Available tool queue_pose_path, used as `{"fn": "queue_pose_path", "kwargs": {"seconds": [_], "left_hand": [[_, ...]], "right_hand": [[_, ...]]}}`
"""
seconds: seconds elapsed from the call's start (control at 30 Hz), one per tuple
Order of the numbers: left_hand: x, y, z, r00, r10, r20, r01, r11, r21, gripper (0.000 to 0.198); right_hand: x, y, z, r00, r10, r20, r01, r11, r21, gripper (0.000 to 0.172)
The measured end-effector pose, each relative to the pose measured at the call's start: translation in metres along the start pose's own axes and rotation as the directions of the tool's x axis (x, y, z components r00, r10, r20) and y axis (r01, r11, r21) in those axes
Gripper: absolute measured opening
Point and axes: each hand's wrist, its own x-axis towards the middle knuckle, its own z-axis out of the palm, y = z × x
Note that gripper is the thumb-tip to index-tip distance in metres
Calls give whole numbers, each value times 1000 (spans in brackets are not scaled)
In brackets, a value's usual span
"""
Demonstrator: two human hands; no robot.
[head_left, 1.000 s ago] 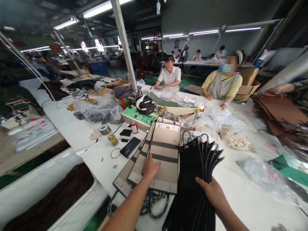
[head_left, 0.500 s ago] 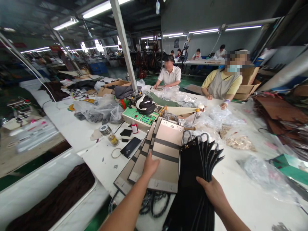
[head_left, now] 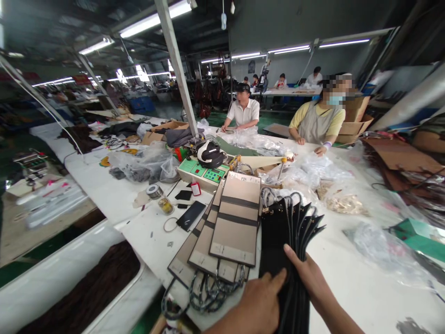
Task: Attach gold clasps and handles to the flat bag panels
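A bundle of black panels (head_left: 276,241) with looped handles lies at the lower middle, its layers fanned out at the right. My right hand (head_left: 308,273) grips the bundle's right edge, thumb on top. Across the bundle's lower left side rests my left hand (head_left: 266,297), fingers on the black surface; whether they pinch a layer is hard to tell. Left of the bundle, beige panels (head_left: 236,227) with dark bands overlap in a stack, and no hand touches them. Dark looped handles (head_left: 212,292) stick out below that stack.
Behind the stack stands a green-topped machine (head_left: 201,172) with headphones (head_left: 210,154) on it. A phone (head_left: 191,215), tin (head_left: 154,191) and jar (head_left: 166,205) lie left. Plastic bags (head_left: 385,246) lie right. Two people sit across the table. A white bin (head_left: 86,246) is lower left.
My left hand has left the beige panels and moved right and down onto the black bundle. The top beige panel lies slightly further left. My right hand stays on the bundle.
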Motion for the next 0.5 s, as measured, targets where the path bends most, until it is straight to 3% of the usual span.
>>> {"fn": "queue_pose_path", "kwargs": {"seconds": [0.07, 0.13, 0.17, 0.23, 0.27, 0.3, 0.33, 0.4, 0.5], "left_hand": [[2, 4, 10, 998, 13, 64, -18, 997, 71, 80], [7, -4, 1, 989, 58, 136, -55, 998, -21, 76], [11, -13, -9, 992, 55, 114, -46, 996, -79, 72], [23, -39, -36, 994, -57, -93, 46, 992, -116, 64], [31, -54, -51, 937, -165, -309, 147, 986, -82, 60], [39, -71, -65, 850, -255, -461, 254, 965, -66, 62], [47, -88, -79, 779, -318, -541, 334, 940, -71, 66], [61, -118, -98, 678, -417, -606, 449, 887, -107, 76], [73, -147, -106, 621, -503, -602, 517, 839, -167, 84]], "right_hand": [[-2, -3, 2, 1000, -2, -1, 2, 1000, -25, 83], [-1, -1, 2, 1000, 10, -5, -11, 998, -56, 81], [1, 2, 2, 1000, 13, -3, -13, 998, -58, 78], [5, 9, 1, 1000, 11, -14, -12, 998, -62, 73], [7, 12, 1, 1000, 11, -23, -13, 998, -68, 70], [8, 15, 1, 999, 15, -30, -17, 997, -74, 68], [9, 17, 1, 999, 21, -36, -23, 997, -78, 66], [9, 19, 1, 998, 30, -46, -34, 996, -81, 63], [7, 17, 1, 997, 48, -61, -53, 996, -77, 61]]}}
